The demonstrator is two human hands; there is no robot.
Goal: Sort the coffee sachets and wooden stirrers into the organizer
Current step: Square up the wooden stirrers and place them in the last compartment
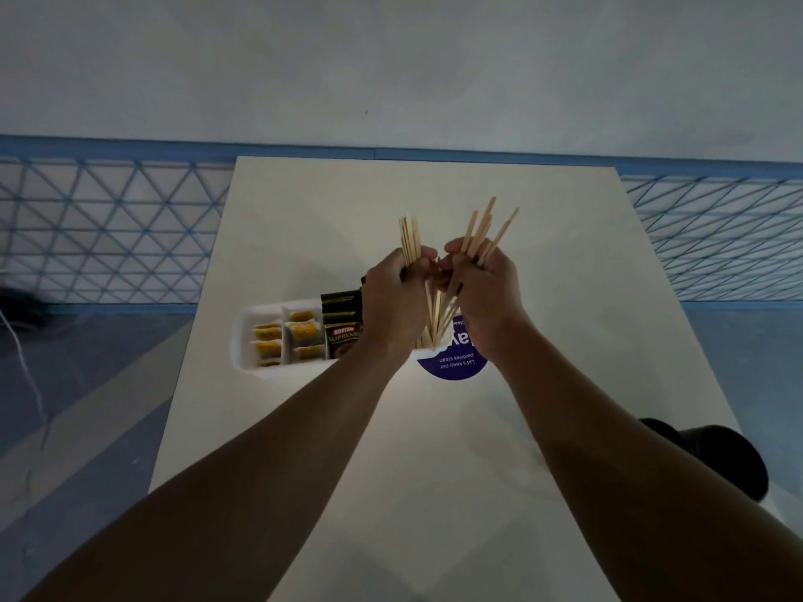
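left hand [393,293] | grips stirrers [410,241] (upright) | above organizer [243,341]

A pale rectangular table [434,449] is set against a plain grey-white wall [391,58], flanked by blue triangular lattice panels [108,228]; dim light is cast throughout

Your pale cream rectangular table [543,262] carries a white plastic compartmented organizer [244,341] toward its left edge, and just beside it on the right lies a round purple sticker with white lettering [456,369].
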